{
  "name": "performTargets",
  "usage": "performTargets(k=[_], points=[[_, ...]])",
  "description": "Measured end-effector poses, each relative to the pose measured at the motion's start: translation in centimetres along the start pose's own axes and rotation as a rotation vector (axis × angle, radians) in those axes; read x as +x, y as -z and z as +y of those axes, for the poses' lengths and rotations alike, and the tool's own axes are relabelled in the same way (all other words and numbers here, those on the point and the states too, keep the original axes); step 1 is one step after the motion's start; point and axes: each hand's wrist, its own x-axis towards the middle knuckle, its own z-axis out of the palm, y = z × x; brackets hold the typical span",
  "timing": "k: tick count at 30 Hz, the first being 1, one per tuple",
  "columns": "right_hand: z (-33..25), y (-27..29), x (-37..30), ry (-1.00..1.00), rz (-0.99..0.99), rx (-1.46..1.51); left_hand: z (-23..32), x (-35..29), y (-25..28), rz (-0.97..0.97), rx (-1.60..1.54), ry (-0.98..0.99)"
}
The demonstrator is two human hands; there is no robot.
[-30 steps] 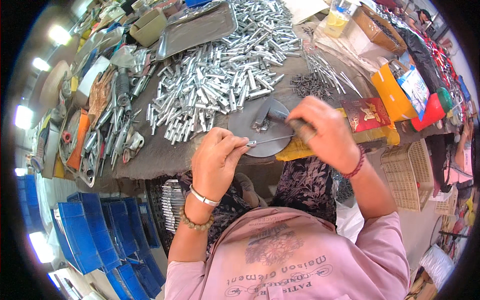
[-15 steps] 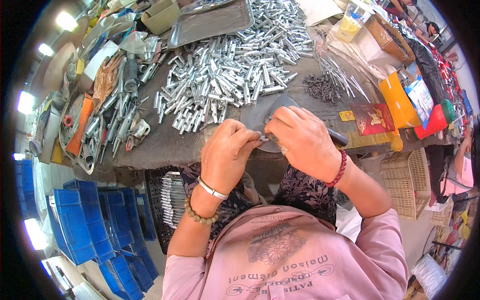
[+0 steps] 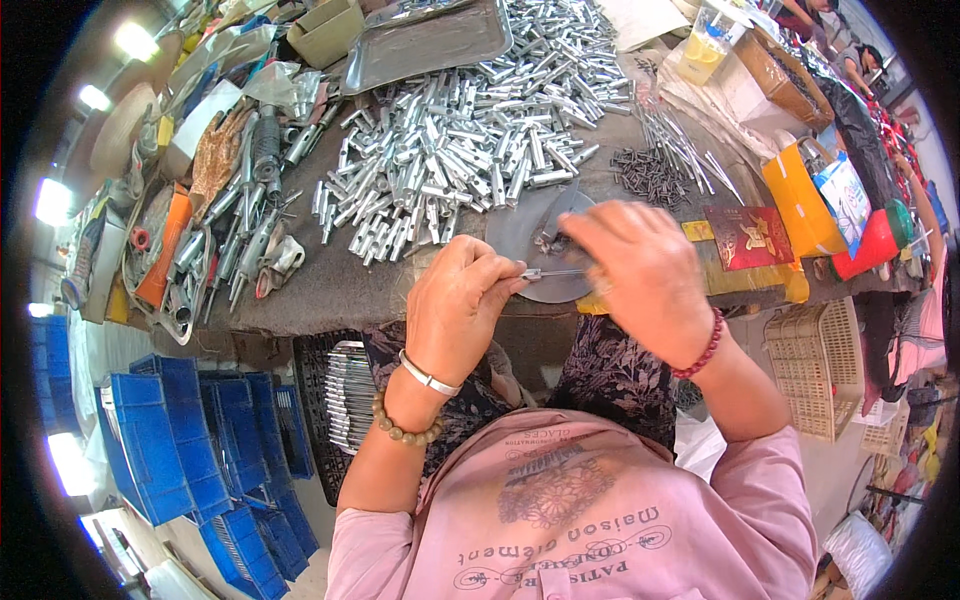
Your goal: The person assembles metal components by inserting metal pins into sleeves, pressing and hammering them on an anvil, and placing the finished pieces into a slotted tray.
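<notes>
Pinched between the thumb and forefinger of my left hand (image 3: pixel 455 305) is a small silver metal tube (image 3: pixel 531 273). Closed around a screwdriver is my right hand (image 3: pixel 650 280), its fingers smeared by motion. The thin screwdriver shaft (image 3: pixel 565 272) runs level from the tube into the right palm; its handle is hidden under the hand. Below both hands lies a round grey dish (image 3: pixel 510 235) at the table's near edge. In it are a grey, blade-like piece (image 3: pixel 566 205) and small dark bits, partly covered by the right fingers.
A large heap of silver metal tubes (image 3: pixel 450 150) spreads beyond my hands, under a metal tray (image 3: pixel 430 50). Dark screws (image 3: pixel 650 175) and thin rods (image 3: pixel 690 150) lie to the right, near a red packet (image 3: pixel 748 238). Tools (image 3: pixel 240 200) crowd the left; blue bins (image 3: pixel 160 440) stand below.
My right hand has drawn back to the right, away from the left fingers, baring the thin shaft. The dark handle seen beside it before is now hidden. My left hand keeps its pinch.
</notes>
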Motion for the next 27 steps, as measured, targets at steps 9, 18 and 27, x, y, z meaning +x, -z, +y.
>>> performTargets(k=[9, 18, 27], points=[[1.2, 1.3, -3.5, -0.225, 0.022, 0.105, -0.2, 0.2, 0.0, -0.020, -0.047, -0.006], [-1.4, 0.9, -4.8, -0.130, 0.042, 0.158, -0.5, 0.2, -0.3, -0.005, -0.044, -0.050], [0.9, 1.5, -3.4, -0.197, -0.039, 0.174, -0.3, 0.1, -0.1, -0.011, -0.030, -0.032]])
